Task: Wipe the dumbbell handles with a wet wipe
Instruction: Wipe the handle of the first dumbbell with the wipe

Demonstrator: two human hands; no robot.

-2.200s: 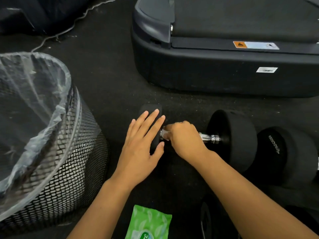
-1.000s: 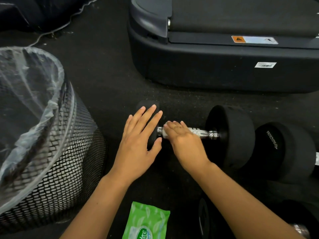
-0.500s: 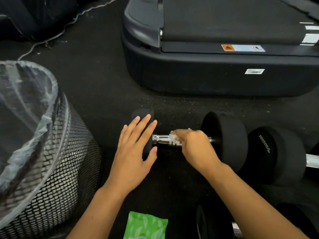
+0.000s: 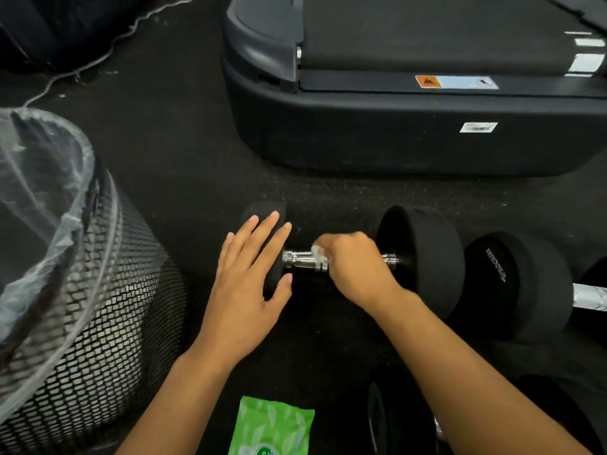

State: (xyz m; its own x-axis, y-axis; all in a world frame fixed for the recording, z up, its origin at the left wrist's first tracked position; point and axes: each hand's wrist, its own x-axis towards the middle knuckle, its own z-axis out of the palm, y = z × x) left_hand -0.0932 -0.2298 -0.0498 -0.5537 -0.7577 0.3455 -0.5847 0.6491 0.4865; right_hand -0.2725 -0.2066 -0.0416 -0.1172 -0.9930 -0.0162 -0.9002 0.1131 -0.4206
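A black dumbbell (image 4: 423, 254) with a chrome handle (image 4: 300, 259) lies on the dark floor in the middle of the view. My left hand (image 4: 244, 290) rests flat with straight fingers on its left weight head, most of which it hides. My right hand (image 4: 356, 267) is curled round the middle and right part of the handle and holds a white wet wipe (image 4: 317, 250) against it. Only a small corner of the wipe shows by my fingers.
A black mesh bin (image 4: 98, 323) with a clear liner stands at the left. A green wet-wipe pack (image 4: 271, 428) lies at the bottom edge. A second dumbbell (image 4: 519, 280) lies to the right, another (image 4: 394, 412) near my right forearm. A treadmill base (image 4: 377, 133) fills the back.
My right hand with the wipe has slid along the handle from its left end toward the right weight head. The left hand has stayed on the left head.
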